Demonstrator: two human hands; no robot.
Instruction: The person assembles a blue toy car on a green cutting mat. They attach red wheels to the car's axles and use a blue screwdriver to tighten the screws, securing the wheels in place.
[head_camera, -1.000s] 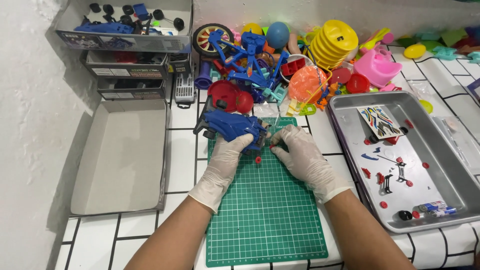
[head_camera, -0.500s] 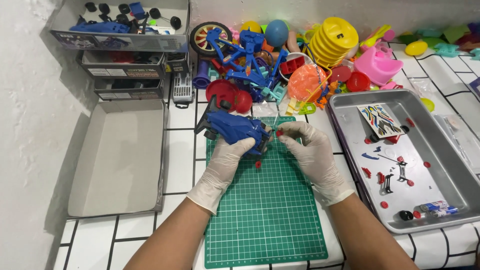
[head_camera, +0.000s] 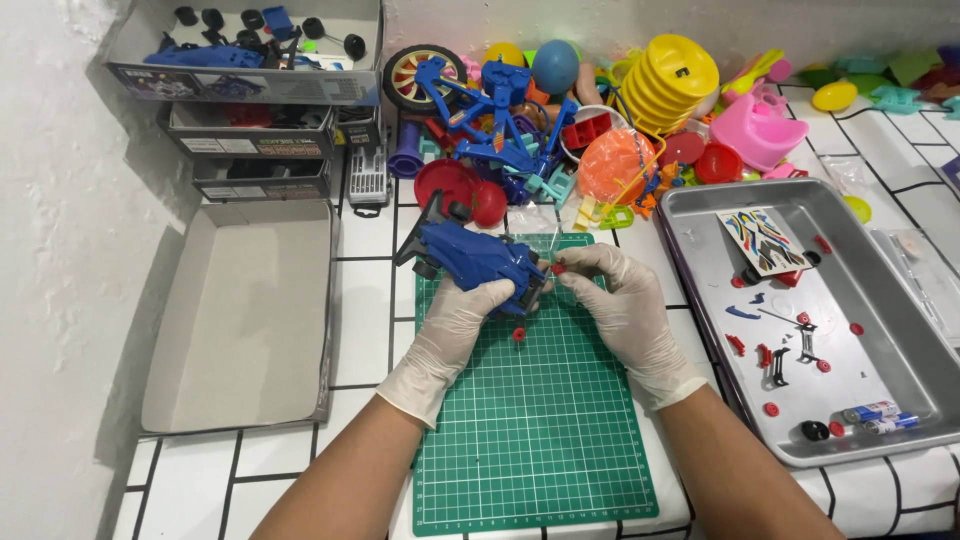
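Both my hands wear white gloves over a green cutting mat (head_camera: 540, 430). My left hand (head_camera: 462, 318) grips a blue toy car body (head_camera: 470, 255) from below, tilted up above the mat's far edge. My right hand (head_camera: 612, 300) pinches a small red part (head_camera: 559, 268) against the car's right end. Another small red piece (head_camera: 519, 334) lies on the mat just under the car.
A metal tray (head_camera: 900, 400) at right holds a sticker sheet (head_camera: 762, 238), small red and black parts and two batteries (head_camera: 872, 416). An open grey box lid (head_camera: 245, 320) lies at left, stacked boxes (head_camera: 255, 100) behind it. A heap of colourful plastic toys (head_camera: 600, 110) fills the back.
The car body has been lifted and tilted a little away from me, and my right hand has brought the red part up to its right end.
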